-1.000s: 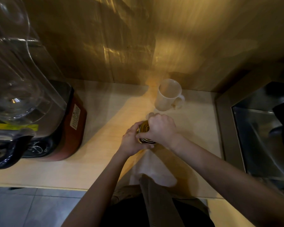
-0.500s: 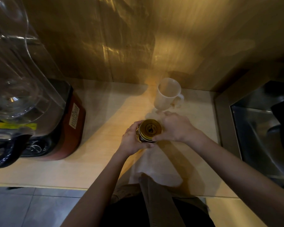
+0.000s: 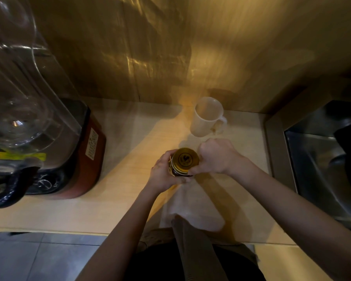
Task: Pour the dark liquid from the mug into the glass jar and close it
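- Premises: a kitchen, likely domestic.
- Pale wood-look table [image 3: 114, 211] set against a glossy, gold-toned wall panel [image 3: 221, 47].
- Stainless steel sink [image 3: 316, 171] recessed at the right end.
- Blender [image 3: 49, 138] at the left: clear jug on a red and black base with a dial.
- White mug [image 3: 206, 118] standing by the wall.
- Grey tiled floor [image 3: 39, 258] below.
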